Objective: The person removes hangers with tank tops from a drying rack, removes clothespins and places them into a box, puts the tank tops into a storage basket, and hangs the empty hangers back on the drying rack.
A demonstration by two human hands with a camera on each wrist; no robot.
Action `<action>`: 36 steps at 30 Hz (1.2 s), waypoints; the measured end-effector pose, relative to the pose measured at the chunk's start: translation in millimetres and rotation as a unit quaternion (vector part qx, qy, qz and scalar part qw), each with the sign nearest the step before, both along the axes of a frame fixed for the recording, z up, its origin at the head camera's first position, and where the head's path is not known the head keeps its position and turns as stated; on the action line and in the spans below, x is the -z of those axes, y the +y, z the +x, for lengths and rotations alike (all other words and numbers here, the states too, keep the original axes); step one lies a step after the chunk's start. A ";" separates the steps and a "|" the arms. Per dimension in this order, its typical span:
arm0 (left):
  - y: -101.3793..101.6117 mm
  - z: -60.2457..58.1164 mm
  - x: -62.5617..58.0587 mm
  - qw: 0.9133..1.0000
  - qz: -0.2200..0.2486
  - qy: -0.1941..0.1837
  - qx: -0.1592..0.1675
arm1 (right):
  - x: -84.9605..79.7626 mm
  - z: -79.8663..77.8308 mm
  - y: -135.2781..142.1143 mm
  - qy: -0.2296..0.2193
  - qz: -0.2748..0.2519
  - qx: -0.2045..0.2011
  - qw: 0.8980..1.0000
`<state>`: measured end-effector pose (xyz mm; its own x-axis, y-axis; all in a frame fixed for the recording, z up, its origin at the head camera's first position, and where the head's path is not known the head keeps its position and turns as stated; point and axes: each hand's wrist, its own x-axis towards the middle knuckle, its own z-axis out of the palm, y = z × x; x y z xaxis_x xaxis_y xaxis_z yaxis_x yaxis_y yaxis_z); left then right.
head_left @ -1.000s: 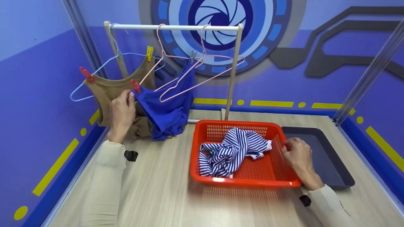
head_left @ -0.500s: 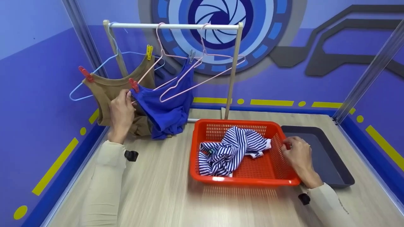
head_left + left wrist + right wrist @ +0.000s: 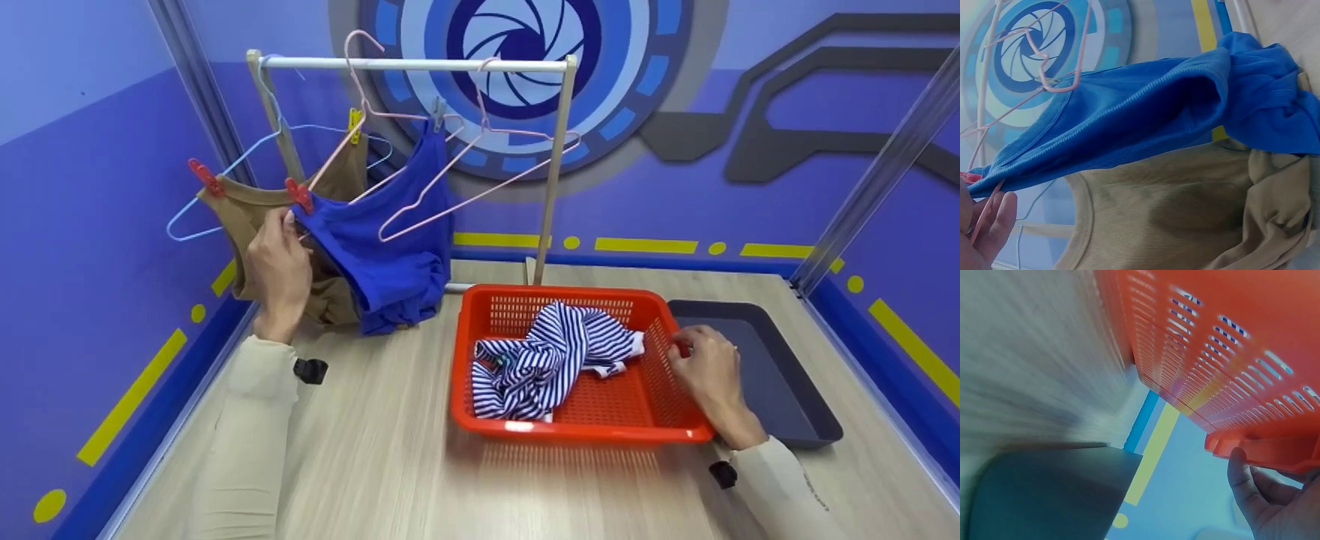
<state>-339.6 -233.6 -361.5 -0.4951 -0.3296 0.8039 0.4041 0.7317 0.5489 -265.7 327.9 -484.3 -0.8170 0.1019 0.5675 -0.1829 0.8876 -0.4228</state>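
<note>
In the head view my left hand [image 3: 279, 262] pinches the lower left corner of a pink hanger [image 3: 365, 105]. A blue tank top [image 3: 382, 232] hangs from it by a red clothespin [image 3: 299, 195] and a grey clothespin [image 3: 438, 114]. The hanger's hook stands above the white rail [image 3: 420, 65] of the rack. In the left wrist view the fingers [image 3: 1000, 222] hold the pink wire just below the blue top's shoulder. My right hand [image 3: 706, 375] grips the right rim of a red basket [image 3: 585, 435] with a striped garment [image 3: 559, 360] crumpled inside.
A brown tank top [image 3: 251, 217] hangs on a blue hanger [image 3: 255, 146] at the rack's left, close behind the blue one. Another pink hanger [image 3: 480, 196] hangs bare at the right. A dark grey tray [image 3: 765, 367] lies right of the basket, partly behind it.
My left hand has moved slightly left and up with the hanger and blue tank top. The hook has risen off the rail. My right hand has stayed on the basket.
</note>
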 end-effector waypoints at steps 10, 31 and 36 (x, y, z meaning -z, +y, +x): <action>-1.4 17.7 -17.8 1.000 0.002 0.025 0.005 | 2.6 -1.0 0.2 0.018 0.009 -0.004 1.000; -25.0 79.7 -29.8 0.995 0.024 0.090 -0.041 | 2.8 -2.0 0.2 0.023 0.005 -0.008 1.000; -32.7 95.7 -28.5 0.993 0.047 0.096 -0.054 | 1.9 -2.4 0.9 0.028 0.009 -0.006 1.000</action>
<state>-243.9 -266.4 -333.0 -0.2936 -0.4498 0.8435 0.4299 0.7260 0.5368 -268.1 328.8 -486.3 -0.7855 0.0812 0.6136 -0.2170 0.8923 -0.3959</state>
